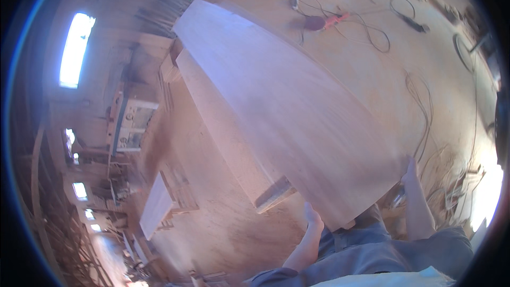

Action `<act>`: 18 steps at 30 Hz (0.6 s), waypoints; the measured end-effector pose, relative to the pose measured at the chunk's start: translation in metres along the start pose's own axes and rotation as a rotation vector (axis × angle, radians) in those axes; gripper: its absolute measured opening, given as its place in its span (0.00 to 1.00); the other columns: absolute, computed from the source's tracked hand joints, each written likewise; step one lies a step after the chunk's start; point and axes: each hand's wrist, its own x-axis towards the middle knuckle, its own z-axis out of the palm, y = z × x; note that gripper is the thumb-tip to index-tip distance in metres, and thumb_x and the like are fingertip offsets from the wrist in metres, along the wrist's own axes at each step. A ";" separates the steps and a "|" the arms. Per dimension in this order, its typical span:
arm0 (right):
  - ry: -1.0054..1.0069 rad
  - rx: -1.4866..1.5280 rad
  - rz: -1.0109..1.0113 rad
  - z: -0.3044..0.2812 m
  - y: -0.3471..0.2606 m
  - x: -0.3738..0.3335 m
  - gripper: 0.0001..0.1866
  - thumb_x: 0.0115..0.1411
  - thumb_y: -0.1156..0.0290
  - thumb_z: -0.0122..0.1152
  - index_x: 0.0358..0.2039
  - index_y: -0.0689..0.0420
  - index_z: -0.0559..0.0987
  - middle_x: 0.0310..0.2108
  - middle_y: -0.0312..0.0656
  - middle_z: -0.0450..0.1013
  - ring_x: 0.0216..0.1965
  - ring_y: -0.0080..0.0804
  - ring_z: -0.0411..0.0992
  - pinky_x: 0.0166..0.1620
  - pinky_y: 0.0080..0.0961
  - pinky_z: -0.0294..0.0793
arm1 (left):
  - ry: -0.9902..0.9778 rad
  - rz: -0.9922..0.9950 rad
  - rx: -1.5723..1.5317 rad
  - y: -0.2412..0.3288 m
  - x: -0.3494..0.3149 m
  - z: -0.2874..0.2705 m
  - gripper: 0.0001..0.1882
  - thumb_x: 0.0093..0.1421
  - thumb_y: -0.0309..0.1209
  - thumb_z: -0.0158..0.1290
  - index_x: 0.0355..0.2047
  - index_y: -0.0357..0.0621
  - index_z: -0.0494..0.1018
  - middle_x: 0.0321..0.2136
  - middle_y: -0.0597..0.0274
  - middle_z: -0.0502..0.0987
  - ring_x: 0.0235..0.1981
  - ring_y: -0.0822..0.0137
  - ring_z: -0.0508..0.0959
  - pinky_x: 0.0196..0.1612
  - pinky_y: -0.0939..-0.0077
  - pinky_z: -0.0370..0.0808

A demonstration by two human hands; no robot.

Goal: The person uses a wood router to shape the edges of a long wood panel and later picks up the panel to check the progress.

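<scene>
A long, wide, pale wooden panel (297, 111) stretches from just in front of my body to the far left. My left hand (313, 217) grips its near left corner, thumb up along the edge and fingers mostly hidden. At the near right corner my right hand (409, 174) holds the opposite edge, its fingers partly out of sight and a little blurred. Below the panel's left side, a second tan board (223, 138) shows. A short wooden beam (274, 195) lies crosswise at that board's near end.
On the dusty floor (366, 69) to the far right lies a red and dark power tool (326, 22) with trailing cables (374, 37). More cables (425, 106) coil at the right. A pale panel on a stand (158, 207) and a machine (133, 125) stand at the left, with stacked wood strips (170, 2) beyond.
</scene>
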 end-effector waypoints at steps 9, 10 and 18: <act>-0.034 -0.618 -0.391 -0.007 -0.017 -0.061 0.19 0.68 0.62 0.53 0.52 0.60 0.79 0.46 0.45 0.80 0.47 0.40 0.78 0.50 0.39 0.79 | 0.238 0.574 0.401 0.014 -0.019 -0.010 0.30 0.78 0.43 0.36 0.66 0.29 0.65 0.64 0.44 0.71 0.65 0.51 0.69 0.67 0.62 0.65; -0.003 -0.853 -0.536 -0.012 -0.024 -0.074 0.18 0.69 0.63 0.52 0.52 0.60 0.79 0.46 0.45 0.80 0.47 0.39 0.78 0.49 0.37 0.79 | 0.299 0.370 0.612 0.017 -0.024 -0.011 0.32 0.76 0.49 0.37 0.59 0.27 0.69 0.56 0.37 0.75 0.58 0.43 0.74 0.62 0.56 0.69; -0.188 -0.345 -0.530 0.044 -0.136 -0.231 0.15 0.69 0.70 0.49 0.46 0.68 0.79 0.44 0.49 0.79 0.46 0.41 0.80 0.47 0.35 0.84 | -0.031 0.396 0.313 -0.027 -0.018 0.040 0.33 0.75 0.51 0.41 0.63 0.32 0.68 0.62 0.39 0.71 0.62 0.46 0.72 0.66 0.54 0.66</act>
